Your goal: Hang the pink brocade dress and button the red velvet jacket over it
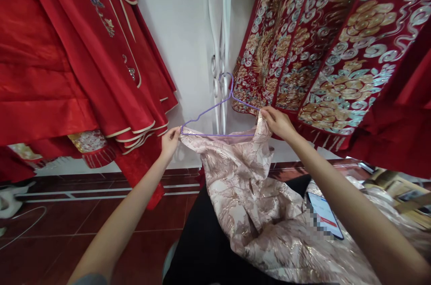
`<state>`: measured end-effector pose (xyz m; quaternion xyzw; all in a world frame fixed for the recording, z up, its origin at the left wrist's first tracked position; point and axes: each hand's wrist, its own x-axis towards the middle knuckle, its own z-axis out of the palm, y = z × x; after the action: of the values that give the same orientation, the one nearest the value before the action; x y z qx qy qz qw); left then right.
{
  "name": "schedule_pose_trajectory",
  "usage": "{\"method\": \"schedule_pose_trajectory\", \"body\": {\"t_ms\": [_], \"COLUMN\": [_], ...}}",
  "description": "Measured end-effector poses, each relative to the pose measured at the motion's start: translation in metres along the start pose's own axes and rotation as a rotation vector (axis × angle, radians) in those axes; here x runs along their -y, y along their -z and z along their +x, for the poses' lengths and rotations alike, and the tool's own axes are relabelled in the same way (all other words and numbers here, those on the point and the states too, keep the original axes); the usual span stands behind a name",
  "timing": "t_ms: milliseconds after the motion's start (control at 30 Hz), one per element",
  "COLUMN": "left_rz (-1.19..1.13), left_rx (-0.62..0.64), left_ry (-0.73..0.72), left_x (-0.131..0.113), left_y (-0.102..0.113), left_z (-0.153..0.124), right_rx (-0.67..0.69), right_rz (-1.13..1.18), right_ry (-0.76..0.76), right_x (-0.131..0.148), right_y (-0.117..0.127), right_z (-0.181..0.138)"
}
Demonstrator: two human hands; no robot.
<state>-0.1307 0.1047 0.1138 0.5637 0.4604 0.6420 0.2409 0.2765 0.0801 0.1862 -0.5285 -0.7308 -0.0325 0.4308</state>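
Note:
A shiny pink brocade dress [235, 186] hangs by its shoulder straps from a purple wire hanger [210, 107], its skirt spread over my lap in black trousers [198, 240]. My left hand [171, 141] pinches the dress strap at the hanger's left end. At the opposite end, my right hand [278, 121] grips the other strap together with the hanger's corner. The hanger's hook points up and is in front of the white rack posts. On the skirt lies a phone [325, 215] with its screen lit, close below my right forearm.
Red garments [128, 60] hang at the left, and red embroidered garments [319, 51] with gold and silver flowers hang at the right. White rack posts [218, 33] stand against the wall between them. A white rail [101, 191] runs low above the red tiled floor [90, 226].

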Motion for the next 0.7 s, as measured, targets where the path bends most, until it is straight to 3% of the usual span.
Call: {"method": "schedule_pose_trajectory", "body": {"t_ms": [333,567,700], "left_rz": [0.013,0.0,0.062], "left_rx": [-0.078,-0.075,-0.047], "left_ry": [0.051,0.038,-0.058], "left_x": [0.011,0.003,-0.017], "left_y": [0.006,0.005,-0.001], "left_z": [-0.019,-0.019,-0.005], "right_rx": [0.0,0.004,0.02], "right_rz": [-0.019,-0.029,0.005], "right_ry": [-0.013,-0.026,-0.033], "right_x": [0.002,0.003,0.004], "right_y": [-0.002,0.0,0.0], "right_z": [-0.001,-0.001,-0.002]}}
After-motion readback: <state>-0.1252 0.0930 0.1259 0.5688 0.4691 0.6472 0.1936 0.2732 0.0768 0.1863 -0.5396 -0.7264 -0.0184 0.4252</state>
